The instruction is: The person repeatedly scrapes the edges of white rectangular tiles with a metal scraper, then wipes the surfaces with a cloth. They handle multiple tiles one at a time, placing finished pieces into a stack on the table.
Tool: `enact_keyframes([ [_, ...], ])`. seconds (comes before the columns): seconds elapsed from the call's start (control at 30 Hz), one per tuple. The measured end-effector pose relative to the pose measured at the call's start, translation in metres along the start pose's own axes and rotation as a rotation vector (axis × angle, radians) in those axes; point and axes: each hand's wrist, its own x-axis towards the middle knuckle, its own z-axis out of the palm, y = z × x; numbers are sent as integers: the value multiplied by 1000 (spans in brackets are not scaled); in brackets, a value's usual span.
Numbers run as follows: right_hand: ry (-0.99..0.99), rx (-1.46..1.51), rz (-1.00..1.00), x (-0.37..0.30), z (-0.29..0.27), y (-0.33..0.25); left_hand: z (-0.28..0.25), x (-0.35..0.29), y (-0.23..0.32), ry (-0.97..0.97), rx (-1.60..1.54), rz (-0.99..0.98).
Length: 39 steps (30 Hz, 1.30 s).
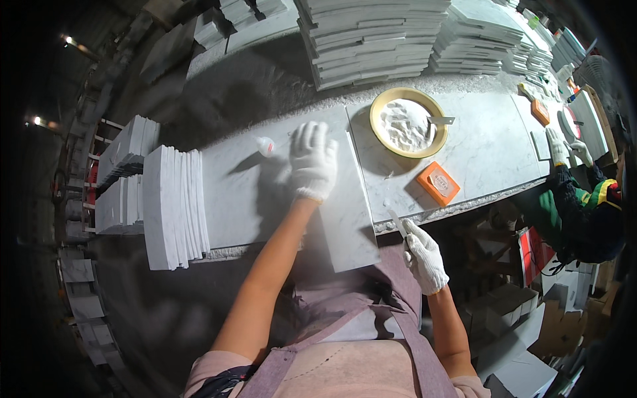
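My left hand (310,162), in a white knit glove, lies with fingers stretched out over a pale marble tile (348,232). The tile's near end juts past the table edge towards my apron. In my right hand (425,259), also gloved, is a putty knife (396,221), its blade pointing up and left, with a little white stuff by its tip. A yellow bowl (376,123) of white paste (402,123) stands beyond it, with a flat metal blade (442,121) resting in it. An orange block (438,184) lies between the bowl and the table edge.
A small white bottle (265,146) is left of my left hand. Marble slabs stand in a row (174,209) at the left end. Tall tile stacks (375,46) rise at the back. On the right, a co-worker's gloved hands (559,147) are near another orange block (541,112).
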Motion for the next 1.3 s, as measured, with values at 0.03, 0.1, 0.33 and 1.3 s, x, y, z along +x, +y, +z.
enact_keyframes([
  [0.03, 13, -1, 29, -1, -1, 1, 1, -5, 6, -61, 120, 93],
  [0.1, -48, 28, 5, -3, -3, 0, 2, -9, 11, -253, 68, 293],
  [0.33, -181, 246, -75, -2, -3, -3, 10, 13, -15, -528, 291, 136],
  [1.3, 36, -237, -205, 55, 53, -43, -39, -8, -2, -311, 158, -48],
])
